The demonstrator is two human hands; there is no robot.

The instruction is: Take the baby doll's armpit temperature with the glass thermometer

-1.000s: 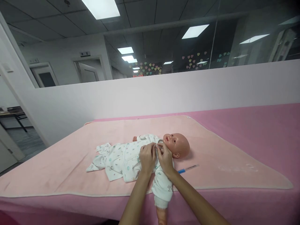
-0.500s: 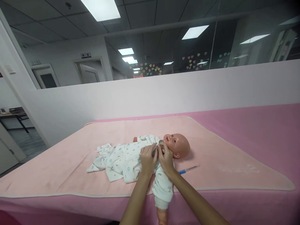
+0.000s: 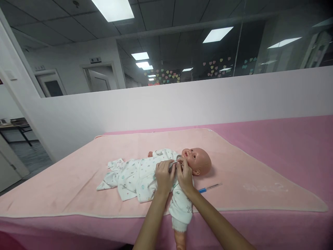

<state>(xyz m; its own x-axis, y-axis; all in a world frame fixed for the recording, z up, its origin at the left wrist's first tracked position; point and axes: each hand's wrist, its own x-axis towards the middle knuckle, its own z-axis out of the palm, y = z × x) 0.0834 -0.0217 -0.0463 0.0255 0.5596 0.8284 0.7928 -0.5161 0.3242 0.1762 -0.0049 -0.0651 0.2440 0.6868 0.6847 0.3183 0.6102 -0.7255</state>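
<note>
A baby doll [image 3: 202,161] lies on its back, head to the right, dressed in a white printed baby shirt [image 3: 145,173]. Both my hands are at the upper chest, just below the chin. My left hand [image 3: 163,175] is closed, its fingertips pinching the shirt's front edge. Close beside it, my right hand [image 3: 185,176] pinches the cloth near the collar. A thin white bit, perhaps a tie string, shows between the fingertips; the fingers hide most of it. The doll's sleeved arm [image 3: 180,208] stretches toward me beneath my wrists.
Just right of my right forearm lies a blue-handled thermometer-like stick [image 3: 208,188]. A peach blanket [image 3: 241,166] is under the doll, over a pink surface [image 3: 293,139]. Behind stands a low white wall [image 3: 182,107] with glass above.
My fingertips have shifted slightly at the collar, and a thin white bit now shows between them. The doll and the blue stick stay where they were.
</note>
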